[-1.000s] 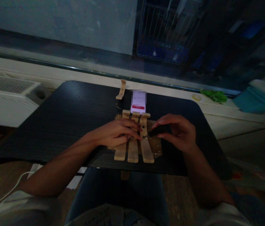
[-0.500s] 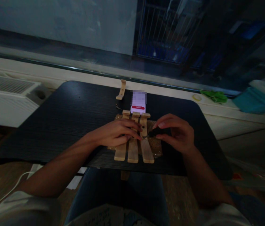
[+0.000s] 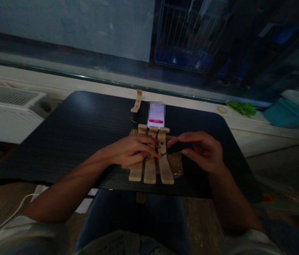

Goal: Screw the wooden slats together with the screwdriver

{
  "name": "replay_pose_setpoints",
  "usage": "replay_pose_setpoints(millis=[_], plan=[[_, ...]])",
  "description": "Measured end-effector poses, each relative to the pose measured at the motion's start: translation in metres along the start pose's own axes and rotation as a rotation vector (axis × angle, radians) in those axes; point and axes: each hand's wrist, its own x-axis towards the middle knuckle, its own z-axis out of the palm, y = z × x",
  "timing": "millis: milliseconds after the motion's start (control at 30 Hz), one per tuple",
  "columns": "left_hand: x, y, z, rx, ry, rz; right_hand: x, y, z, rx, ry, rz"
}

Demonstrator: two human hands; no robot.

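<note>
Three pale wooden hook-shaped pieces [image 3: 166, 171] lie side by side on a brown, plastic-wrapped slab [image 3: 178, 164], their wide ends towards me. My left hand [image 3: 134, 148] rests across them from the left, fingers stretched out, fingertips touching the rightmost piece. To the right, my right hand [image 3: 205, 150] is curled, thumb and fingers around a small dark tool [image 3: 176, 147] whose exact kind is hard to make out. A thin metal bit [image 3: 163, 154] shows at the rightmost piece, near my left fingertips. That piece has a dark hole higher up.
Behind the slab lies a lit phone [image 3: 156, 115]. Another wooden hook piece [image 3: 137, 102] and some small metal bits [image 3: 133, 120] are at the back of the black table [image 3: 59, 141]. A windowsill holds a tape roll [image 3: 222, 110], green cloth [image 3: 242, 108] and teal container [image 3: 284, 113].
My right hand has shifted slightly right and its fingers have changed position around the dark tool, which now shows more. My left hand and the wooden pieces stay put.
</note>
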Motion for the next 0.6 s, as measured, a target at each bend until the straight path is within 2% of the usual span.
replay_pose_setpoints(millis=[600], plan=[[0.0007, 0.0004, 0.0, 0.012, 0.002, 0.007, 0.0095, 0.0037, 0.0068, -0.112, 0.057, -0.151]])
